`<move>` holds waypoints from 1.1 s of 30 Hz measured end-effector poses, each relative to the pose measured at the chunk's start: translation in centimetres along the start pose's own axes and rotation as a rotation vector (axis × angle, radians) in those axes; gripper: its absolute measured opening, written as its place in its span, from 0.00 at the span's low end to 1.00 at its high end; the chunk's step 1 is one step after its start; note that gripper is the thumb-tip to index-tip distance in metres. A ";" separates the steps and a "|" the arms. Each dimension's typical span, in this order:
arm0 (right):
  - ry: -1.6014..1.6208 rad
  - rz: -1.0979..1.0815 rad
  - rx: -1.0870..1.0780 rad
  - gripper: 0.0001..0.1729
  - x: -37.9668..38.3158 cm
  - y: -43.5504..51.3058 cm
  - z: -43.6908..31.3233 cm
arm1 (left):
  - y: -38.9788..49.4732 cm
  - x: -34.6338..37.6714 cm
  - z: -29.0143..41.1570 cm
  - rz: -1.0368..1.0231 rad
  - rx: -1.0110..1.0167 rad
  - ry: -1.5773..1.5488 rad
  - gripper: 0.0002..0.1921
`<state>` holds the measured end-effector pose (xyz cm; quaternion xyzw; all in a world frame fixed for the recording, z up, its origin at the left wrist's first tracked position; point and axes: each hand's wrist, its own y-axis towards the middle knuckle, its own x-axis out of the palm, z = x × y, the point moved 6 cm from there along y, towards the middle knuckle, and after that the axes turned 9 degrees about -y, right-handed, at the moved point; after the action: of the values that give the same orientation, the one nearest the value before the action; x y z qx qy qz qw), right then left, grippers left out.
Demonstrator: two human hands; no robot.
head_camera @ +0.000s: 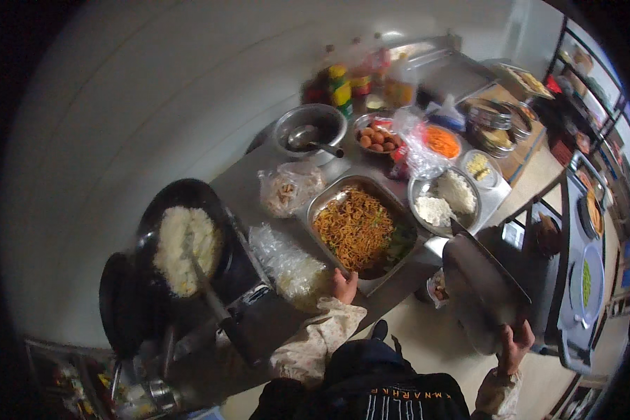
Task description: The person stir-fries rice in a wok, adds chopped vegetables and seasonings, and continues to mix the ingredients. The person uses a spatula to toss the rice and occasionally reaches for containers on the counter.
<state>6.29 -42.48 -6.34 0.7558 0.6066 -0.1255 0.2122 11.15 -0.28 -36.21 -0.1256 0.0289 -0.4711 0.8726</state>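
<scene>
My left hand (pixel 345 287) grips the near rim of a rectangular steel tray (pixel 395 198). Fried noodles (pixel 354 231) fill most of that tray, with green leaves at its right end. My right hand (pixel 517 344) holds the lower edge of a dark, rounded rectangular metal pan or lid (pixel 483 294), tilted beside the counter. The far corner of this piece overlaps the near rim of a steel bowl (pixel 479 212) of white rice (pixel 454 191); whether they touch I cannot tell. To my left, a black wok (pixel 152 210) contains rice (pixel 170 257) and a long-handled utensil (pixel 210 296).
Clear plastic bags (pixel 294 270) lie between wok and tray. Behind are a steel bowl (pixel 341 126) with a ladle, eggs (pixel 378 139), shredded carrot (pixel 442 142) and several bottles (pixel 340 86). A grey cart (pixel 567 315) carrying dishes stands at right.
</scene>
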 end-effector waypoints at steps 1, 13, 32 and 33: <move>0.143 -0.027 0.058 0.09 0.3 0.5 0.5 | 0.3 -0.1 0.0 0.064 0.091 0.004 0.17; -0.038 0.034 0.063 0.27 -2.6 1.8 3.7 | -1.7 -6.5 13.7 0.279 0.440 0.739 0.24; 0.142 -0.072 0.013 0.37 -3.7 -5.5 -3.2 | 5.0 -3.7 5.7 -0.149 0.182 0.394 0.24; 0.156 -0.097 0.008 0.37 -3.3 -5.7 -4.0 | 5.8 -2.6 4.6 -0.207 0.182 0.289 0.24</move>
<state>-0.29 -42.46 -2.33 0.7337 0.6568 -0.0786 0.1550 15.24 5.80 -33.36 0.0204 0.0979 -0.5722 0.8140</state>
